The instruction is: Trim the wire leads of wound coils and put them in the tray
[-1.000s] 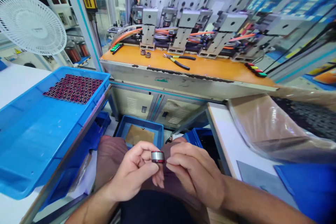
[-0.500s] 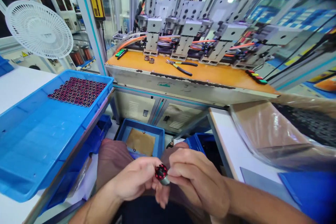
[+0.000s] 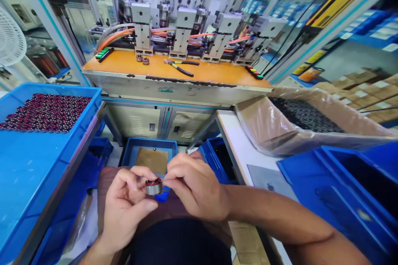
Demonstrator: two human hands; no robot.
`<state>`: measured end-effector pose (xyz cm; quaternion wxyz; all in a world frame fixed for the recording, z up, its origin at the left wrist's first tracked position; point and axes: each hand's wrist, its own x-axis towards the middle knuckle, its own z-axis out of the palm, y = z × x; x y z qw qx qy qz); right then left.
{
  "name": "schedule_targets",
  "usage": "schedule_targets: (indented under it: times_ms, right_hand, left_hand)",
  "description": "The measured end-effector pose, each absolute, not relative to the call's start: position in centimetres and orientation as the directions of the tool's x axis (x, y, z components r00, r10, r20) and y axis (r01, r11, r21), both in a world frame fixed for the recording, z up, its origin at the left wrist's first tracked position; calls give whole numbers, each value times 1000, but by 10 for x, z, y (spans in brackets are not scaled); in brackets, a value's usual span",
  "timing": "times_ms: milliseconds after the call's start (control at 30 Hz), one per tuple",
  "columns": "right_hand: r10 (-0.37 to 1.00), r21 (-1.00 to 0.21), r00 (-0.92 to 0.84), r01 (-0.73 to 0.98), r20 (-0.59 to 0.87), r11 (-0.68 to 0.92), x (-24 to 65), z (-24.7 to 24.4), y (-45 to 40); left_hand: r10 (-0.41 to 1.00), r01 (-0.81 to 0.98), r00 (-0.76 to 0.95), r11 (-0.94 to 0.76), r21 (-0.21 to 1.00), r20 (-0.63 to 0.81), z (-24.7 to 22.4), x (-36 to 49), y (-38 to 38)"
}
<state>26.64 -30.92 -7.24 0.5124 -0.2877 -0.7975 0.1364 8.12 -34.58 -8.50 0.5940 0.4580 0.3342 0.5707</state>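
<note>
A small motor stator (image 3: 154, 188), a silvery ring with red and black windings on top, is held above my lap. My left hand (image 3: 126, 205) grips it from the left, fingers at its upper edge and the thumb low in front. Thumb and forefinger of my right hand (image 3: 194, 186) are pinched together against the stator's right upper edge. Whatever lies between those fingertips is too small to make out. More stators (image 3: 52, 112) of the same red and black look stand in close rows in the blue tray (image 3: 37, 165) at the left.
Ahead, an orange bench top (image 3: 214, 75) carries pliers (image 3: 182, 66), two small metal rings (image 3: 142, 60) and a row of clamping machines (image 3: 183, 25). At the right stand a plastic-lined carton (image 3: 255, 124) of dark parts and a blue bin (image 3: 311, 169). Another blue tray (image 3: 129, 149) sits low beyond my knees.
The view has swung right, so the bench and trays sit further left. The stator has tilted from showing its wound face to showing its silvery side. Both hands stay at it.
</note>
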Motion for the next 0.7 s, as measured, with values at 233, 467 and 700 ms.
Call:
schedule_targets:
  times_ms: [233,467,700]
  right_hand:
    - [521,-479,-333,206,786,853,267,-73,-306]
    - [458,-411,-361,202,813,889,276,-69,-300]
    - [436,-390,-375,196,818,900,278,-68,-300]
  left_hand:
    - [936,-544,352,225,808,-23,-87,87,-334]
    - [757,-356,620,507,785,-207,-89,86,-331]
    - [770,-308,602,467,829,-210,-85,84,-329]
